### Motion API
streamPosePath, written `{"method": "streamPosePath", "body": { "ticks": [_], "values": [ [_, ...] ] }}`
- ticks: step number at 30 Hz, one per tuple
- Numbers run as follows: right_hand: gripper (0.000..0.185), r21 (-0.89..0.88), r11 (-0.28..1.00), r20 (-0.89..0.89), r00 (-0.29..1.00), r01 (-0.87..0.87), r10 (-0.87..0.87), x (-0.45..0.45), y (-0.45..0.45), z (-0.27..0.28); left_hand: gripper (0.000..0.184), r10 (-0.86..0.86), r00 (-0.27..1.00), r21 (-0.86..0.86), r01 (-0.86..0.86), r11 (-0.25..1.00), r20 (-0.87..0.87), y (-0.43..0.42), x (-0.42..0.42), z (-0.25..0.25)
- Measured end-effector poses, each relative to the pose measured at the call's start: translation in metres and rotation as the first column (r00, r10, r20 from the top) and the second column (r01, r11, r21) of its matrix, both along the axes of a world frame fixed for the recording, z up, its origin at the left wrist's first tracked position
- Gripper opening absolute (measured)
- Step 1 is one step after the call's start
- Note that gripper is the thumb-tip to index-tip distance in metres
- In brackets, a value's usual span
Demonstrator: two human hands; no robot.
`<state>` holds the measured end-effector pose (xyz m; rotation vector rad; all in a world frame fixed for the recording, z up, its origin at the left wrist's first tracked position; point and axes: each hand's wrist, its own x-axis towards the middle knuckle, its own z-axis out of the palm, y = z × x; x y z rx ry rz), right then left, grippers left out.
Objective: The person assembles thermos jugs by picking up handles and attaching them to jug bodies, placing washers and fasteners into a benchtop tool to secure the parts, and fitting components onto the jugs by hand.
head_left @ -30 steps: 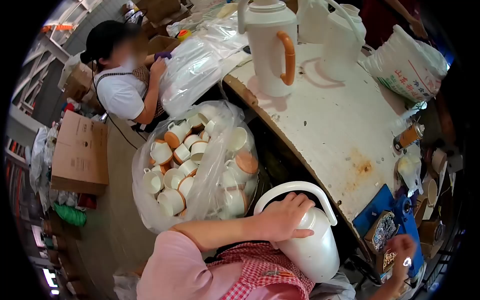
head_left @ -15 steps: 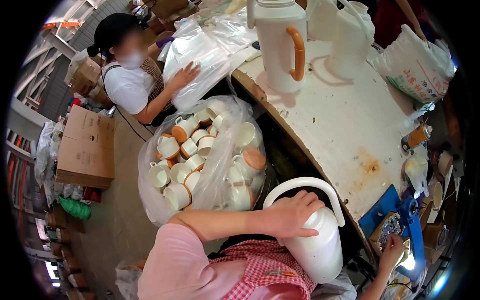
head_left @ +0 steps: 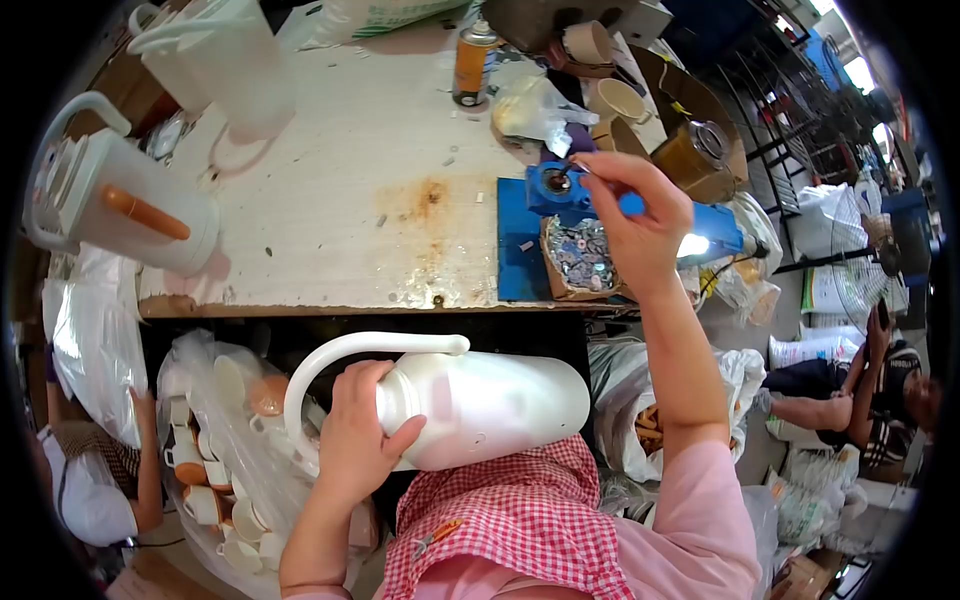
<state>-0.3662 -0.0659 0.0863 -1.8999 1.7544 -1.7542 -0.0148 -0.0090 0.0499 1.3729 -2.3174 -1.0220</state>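
A white plastic jug [head_left: 500,405] with a long curved handle lies on its side across my lap, over a red checked apron. My left hand [head_left: 360,430] is closed around its neck end, beneath the handle. My right hand [head_left: 640,215] is raised above the head of a blue bench tool [head_left: 560,185]. Its thumb and finger are pinched on something small and dark that I cannot make out. Just below sits an open cardboard box [head_left: 565,293] holding many small metal-grey pieces.
On the worktable [head_left: 340,190] stand a jug with an orange handle [head_left: 150,210], a spray can [head_left: 473,65] and a plastic bag [head_left: 535,112]. A clear bag of cups [head_left: 220,470] sits below left, near a co-worker [head_left: 95,490]. Another person [head_left: 890,390] sits at right.
My view has swung right toward the blue tool. My right hand has risen from the box of small pieces to the tool's head. My left hand keeps hold of the jug, now lying flatter.
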Motion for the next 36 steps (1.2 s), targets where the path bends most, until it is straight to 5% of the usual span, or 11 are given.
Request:
{"method": "streamPosePath", "body": {
  "ticks": [10, 12, 22, 25, 27, 29, 31, 33, 35, 36],
  "values": [
    [0.017, -0.121, 0.991, -0.393, 0.920, -0.049, -0.002, -0.020, -0.020, 0.001, 0.065, 0.024, 0.999, -0.014, -0.024, 1.000, -0.021, 0.000, 0.002, -0.004],
    [0.019, -0.173, 0.983, -0.584, 0.811, -0.068, -0.046, -0.023, -0.021, 0.003, 0.066, 0.014, 1.000, -0.026, -0.015, 1.000, -0.020, -0.001, 0.001, -0.005],
    [0.011, -0.214, 0.975, -0.729, 0.675, -0.068, -0.113, -0.025, -0.016, 0.003, 0.046, -0.004, 1.000, -0.090, 0.001, 0.996, -0.025, -0.002, 0.003, -0.009],
    [0.007, -0.262, 0.965, -0.596, 0.788, -0.005, -0.157, -0.016, 0.012, 0.001, 0.034, 0.045, 0.996, -0.117, -0.054, 0.992, -0.072, -0.004, 0.013, -0.010],
    [0.006, 0.086, 0.993, -0.134, 0.989, 0.077, -0.065, -0.009, 0.069, -0.019, 0.034, 0.263, 0.945, -0.016, -0.270, 0.963, -0.193, -0.001, 0.041, -0.005],
    [0.016, 0.503, 0.861, 0.189, 0.982, -0.070, -0.031, -0.001, 0.115, -0.049, 0.039, 0.394, 0.884, 0.091, -0.384, 0.919, -0.252, -0.010, 0.093, -0.006],
    [0.027, 0.544, 0.780, 0.509, 0.861, -0.309, -0.013, 0.041, 0.128, -0.059, 0.044, 0.594, 0.742, 0.226, -0.549, 0.804, -0.311, -0.014, 0.108, 0.014],
    [0.035, 0.331, 0.768, 0.751, 0.646, -0.548, 0.137, 0.084, 0.119, -0.051, 0.045, 0.599, 0.761, 0.115, -0.591, 0.799, -0.250, -0.029, 0.127, 0.014],
    [0.039, 0.282, 0.827, 0.717, 0.680, -0.486, 0.154, 0.094, 0.089, -0.024, 0.045, 0.786, 0.562, 0.298, -0.728, 0.617, -0.256, -0.051, 0.119, 0.021],
    [0.039, 0.265, 0.856, 0.685, 0.711, -0.443, 0.156, 0.091, 0.071, -0.014, 0.045, 0.782, 0.565, 0.286, -0.729, 0.622, -0.264, -0.058, 0.110, 0.030]
  ]
}}
